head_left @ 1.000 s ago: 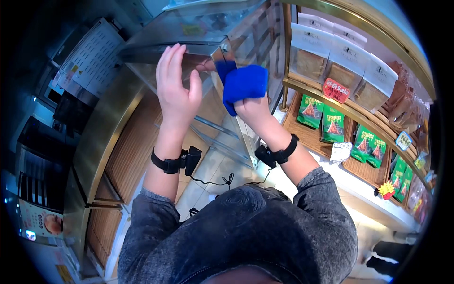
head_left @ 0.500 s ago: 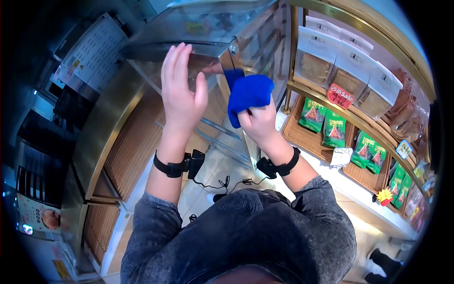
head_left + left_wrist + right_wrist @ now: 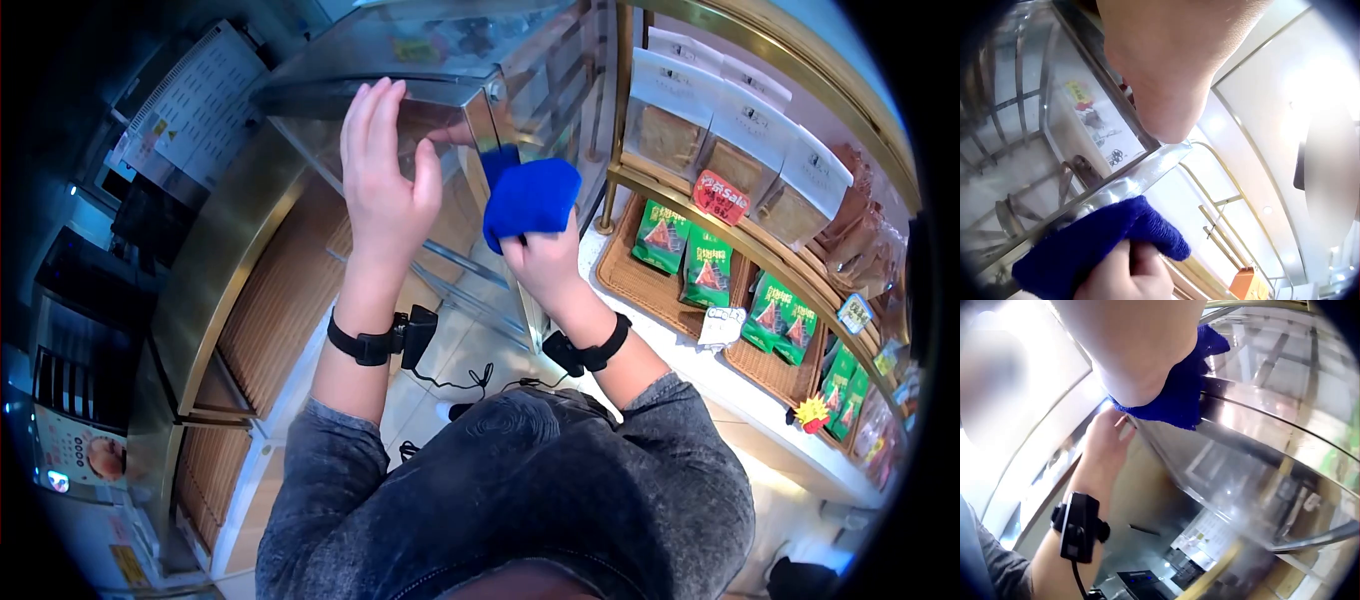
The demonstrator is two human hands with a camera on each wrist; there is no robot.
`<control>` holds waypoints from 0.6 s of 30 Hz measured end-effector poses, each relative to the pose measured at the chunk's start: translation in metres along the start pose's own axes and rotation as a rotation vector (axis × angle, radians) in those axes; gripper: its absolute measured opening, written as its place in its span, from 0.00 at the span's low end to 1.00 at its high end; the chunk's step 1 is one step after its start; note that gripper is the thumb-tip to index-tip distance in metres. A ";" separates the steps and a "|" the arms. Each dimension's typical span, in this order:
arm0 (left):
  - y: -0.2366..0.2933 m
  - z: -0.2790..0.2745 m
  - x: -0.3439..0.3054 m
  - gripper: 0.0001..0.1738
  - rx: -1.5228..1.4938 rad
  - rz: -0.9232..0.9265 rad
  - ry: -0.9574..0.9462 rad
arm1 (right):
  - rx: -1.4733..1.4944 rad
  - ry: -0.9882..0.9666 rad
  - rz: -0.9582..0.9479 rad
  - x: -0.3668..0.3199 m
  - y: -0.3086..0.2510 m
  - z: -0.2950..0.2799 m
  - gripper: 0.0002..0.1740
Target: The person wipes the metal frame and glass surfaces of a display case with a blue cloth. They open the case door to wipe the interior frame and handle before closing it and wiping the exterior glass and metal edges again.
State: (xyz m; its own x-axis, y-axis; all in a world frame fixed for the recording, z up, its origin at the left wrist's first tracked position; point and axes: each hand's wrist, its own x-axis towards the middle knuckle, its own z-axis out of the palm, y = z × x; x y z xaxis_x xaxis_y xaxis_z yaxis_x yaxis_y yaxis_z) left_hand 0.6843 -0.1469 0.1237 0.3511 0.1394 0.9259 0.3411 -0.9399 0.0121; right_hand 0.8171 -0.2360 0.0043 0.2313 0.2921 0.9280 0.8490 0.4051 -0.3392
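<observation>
A glass display case (image 3: pixel 440 50) with a steel frame stands in front of me. My left hand (image 3: pixel 385 180) lies flat with straight fingers against its glass front, just under the steel top edge (image 3: pixel 1116 184). My right hand (image 3: pixel 540 255) grips a bunched blue cloth (image 3: pixel 530 198) and presses it on the case's steel corner post. The cloth (image 3: pixel 1097 240) shows against the frame in the left wrist view. In the right wrist view the cloth (image 3: pixel 1179 394) sits on the metal edge, with the left hand (image 3: pixel 1105 440) behind it.
To the right stands a gold-framed shelf rack (image 3: pixel 700 215) with bagged bread (image 3: pixel 735 150) above and green snack packs (image 3: pixel 705 265) in wicker trays. A steel counter (image 3: pixel 215 270) with slatted wood panels runs along the left. Tiled floor (image 3: pixel 450 355) lies below.
The right hand with the blue cloth has moved a little rightwards along the corner of the case. The left hand stays flat on the glass, shifted slightly up.
</observation>
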 end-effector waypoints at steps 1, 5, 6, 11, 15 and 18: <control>0.000 0.001 0.000 0.28 -0.001 -0.006 -0.001 | 0.024 -0.018 0.003 -0.004 0.000 -0.003 0.16; 0.000 0.002 -0.001 0.28 0.000 0.002 0.006 | -0.014 0.083 0.039 -0.017 0.011 0.001 0.12; 0.000 0.002 -0.001 0.29 0.001 0.007 0.008 | 0.151 0.095 0.289 -0.019 0.014 -0.002 0.10; -0.001 0.000 0.000 0.28 -0.004 0.012 0.005 | 0.830 0.422 0.879 -0.040 0.064 -0.016 0.10; -0.003 0.002 -0.001 0.29 -0.002 0.018 0.010 | 0.581 0.221 0.772 -0.040 0.063 -0.015 0.10; -0.003 0.004 -0.002 0.29 -0.001 0.028 0.016 | 0.262 0.072 0.376 -0.015 0.022 -0.012 0.12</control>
State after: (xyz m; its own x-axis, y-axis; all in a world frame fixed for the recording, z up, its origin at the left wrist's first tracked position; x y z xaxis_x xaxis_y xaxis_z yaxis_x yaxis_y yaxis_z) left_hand 0.6860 -0.1427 0.1197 0.3468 0.1077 0.9317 0.3303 -0.9438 -0.0138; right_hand 0.8377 -0.2414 -0.0153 0.5404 0.4039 0.7382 0.5533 0.4904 -0.6733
